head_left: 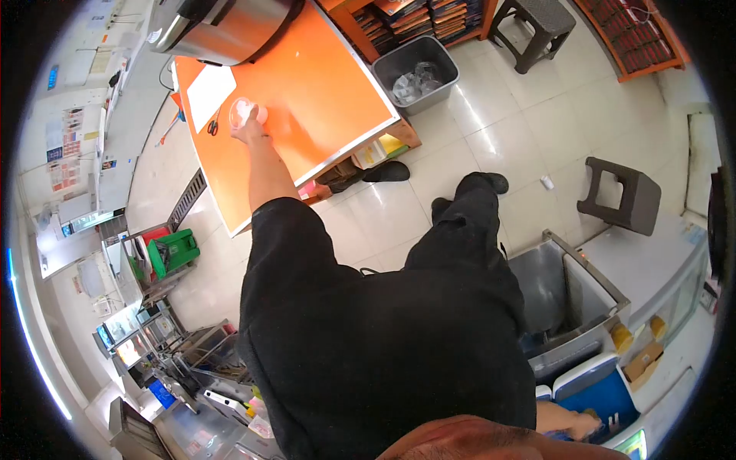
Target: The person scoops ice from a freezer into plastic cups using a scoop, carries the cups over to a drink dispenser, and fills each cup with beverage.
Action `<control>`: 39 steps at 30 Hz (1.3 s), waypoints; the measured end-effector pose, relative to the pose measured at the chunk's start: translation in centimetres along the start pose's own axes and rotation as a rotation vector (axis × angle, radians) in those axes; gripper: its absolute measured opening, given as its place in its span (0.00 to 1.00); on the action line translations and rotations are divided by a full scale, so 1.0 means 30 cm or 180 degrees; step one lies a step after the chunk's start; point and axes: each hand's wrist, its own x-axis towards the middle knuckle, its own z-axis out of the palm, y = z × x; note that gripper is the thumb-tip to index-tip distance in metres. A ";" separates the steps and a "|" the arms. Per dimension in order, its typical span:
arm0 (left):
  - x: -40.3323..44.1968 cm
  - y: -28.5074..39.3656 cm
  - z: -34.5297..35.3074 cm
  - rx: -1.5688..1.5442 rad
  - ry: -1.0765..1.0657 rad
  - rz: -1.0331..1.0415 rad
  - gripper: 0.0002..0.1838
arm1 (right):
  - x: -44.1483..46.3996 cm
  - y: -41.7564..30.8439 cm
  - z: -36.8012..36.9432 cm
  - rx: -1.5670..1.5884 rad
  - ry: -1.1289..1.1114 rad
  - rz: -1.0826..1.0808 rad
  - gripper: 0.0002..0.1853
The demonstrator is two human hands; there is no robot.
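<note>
My left arm reaches over the orange table [330, 100]. At its end my left hand [249, 132] is closed on a clear round plastic container [240, 109] with something whitish in it. Close by on the table are black scissors [213, 126] and a white sheet [211, 96]. At the lower right my right hand [584, 424] reaches over a blue-lined bin [598, 395] with a white rim. The right fingers are small and partly hidden, so their grip is unclear.
A large steel pot [230, 31] stands on the table's far end. Beside the table is a grey waste bin [416, 73] with plastic rubbish. One dark stool [535, 31] stands behind; another stool [625, 195] is at right. A steel basin [544, 287] is beside me.
</note>
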 end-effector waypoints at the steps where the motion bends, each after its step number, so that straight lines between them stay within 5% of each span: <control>1: -0.043 0.020 0.017 0.0100 0.0142 0.0015 0.54 | -0.003 0.004 0.005 -0.0013 -0.0014 -0.0007 0.33; 5: -0.023 0.013 0.045 0.0206 0.0268 0.0141 0.45 | -0.006 0.048 -0.007 -0.0133 0.0028 0.0036 0.33; 8: 0.054 -0.069 0.021 -0.0434 -0.0423 0.0395 0.39 | 0.023 0.042 -0.017 -0.0134 0.0092 0.0000 0.33; 11: 0.039 -0.058 0.030 -0.0203 -0.0403 0.0441 0.37 | 0.037 0.035 0.000 -0.0135 0.0072 -0.0096 0.33; 22: -0.641 0.532 0.396 -0.1106 -0.2768 0.0529 0.35 | 0.195 0.140 0.130 -0.0223 0.0078 -0.0152 0.32; 24: -0.794 0.530 0.564 -0.1305 -0.3338 0.0493 0.33 | 0.350 0.276 0.114 -0.1334 0.0772 -0.3517 0.16; 25: -0.845 0.531 0.607 -0.1185 -0.3476 0.0686 0.31 | 0.223 0.238 0.076 -0.3045 0.0483 -0.3580 0.17; 26: -0.924 0.546 0.636 -0.0923 -0.3673 0.0708 0.28 | 0.171 0.265 0.053 -0.3134 0.1395 -0.4259 0.17; 27: -0.939 0.528 0.669 -0.0798 -0.4257 0.0239 0.27 | 0.203 0.329 0.117 -0.3058 0.0950 -0.3841 0.17; 31: -1.365 0.473 0.795 -0.0851 -0.4681 0.0870 0.33 | -0.045 0.128 -0.108 -0.1265 0.0350 -0.2590 0.17; 33: -1.582 0.436 0.852 -0.0848 -0.5209 0.1120 0.31 | -0.129 0.069 -0.155 0.1277 -0.0183 -0.1088 0.21; 34: -1.686 0.428 0.858 -0.0952 -0.5371 0.1270 0.30 | -0.199 -0.008 -0.220 0.1257 -0.0011 -0.0482 0.29; 39: -2.085 0.269 1.028 -0.0519 -0.6337 0.0104 0.30 | -0.191 -0.028 -0.223 0.1110 0.0271 -0.0245 0.34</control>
